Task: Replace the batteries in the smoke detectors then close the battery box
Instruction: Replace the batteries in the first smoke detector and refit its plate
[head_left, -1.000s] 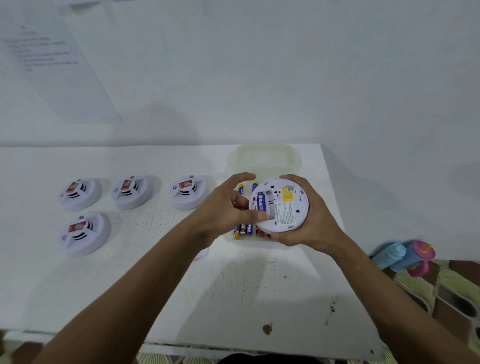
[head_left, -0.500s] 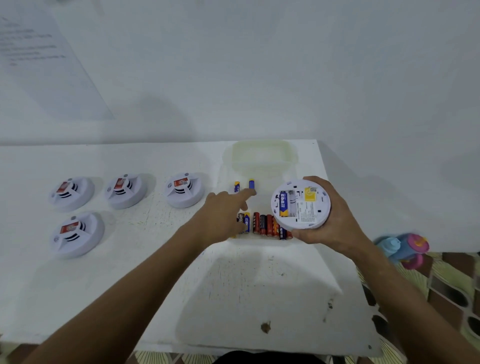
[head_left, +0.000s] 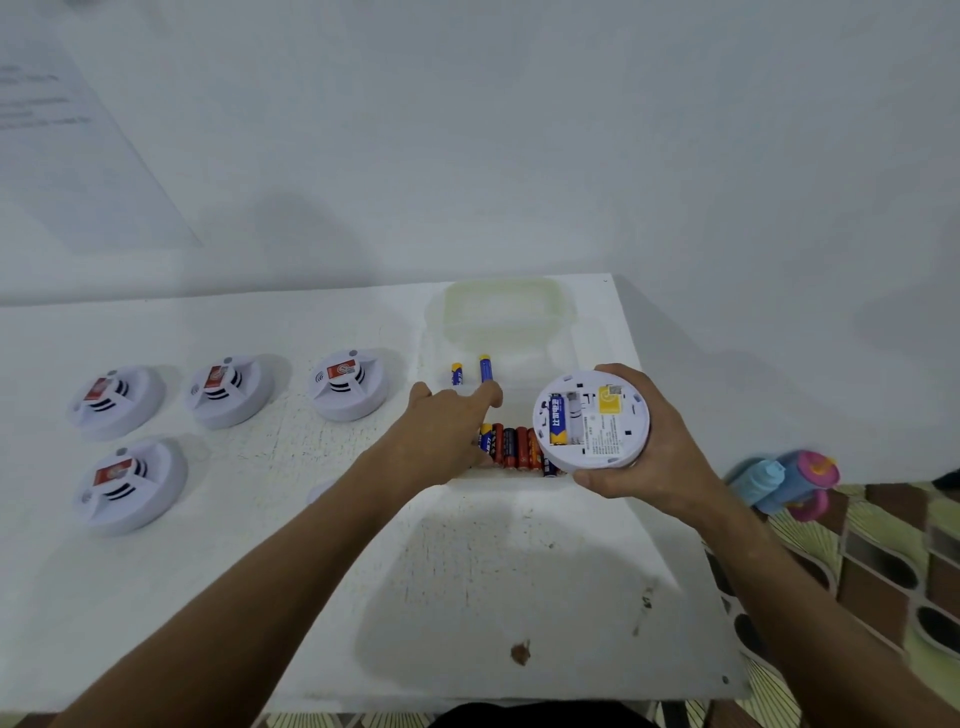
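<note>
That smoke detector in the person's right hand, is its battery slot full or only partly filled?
Partly filled. The smoke detector is held back-side up; one blue battery sits in the compartment, the bay beside it empty.

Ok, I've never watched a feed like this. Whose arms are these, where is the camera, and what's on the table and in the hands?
There is no machine here: a person works with bare hands, and the one camera sits on their head, looking forward and down. The right hand holds a round white smoke detector turned back-up, with one blue battery in its open slot. The left hand reaches with straight fingers into a clear battery box on the white table, where a row of batteries lies. Its lid sits behind. Four more detectors rest to the left.
</note>
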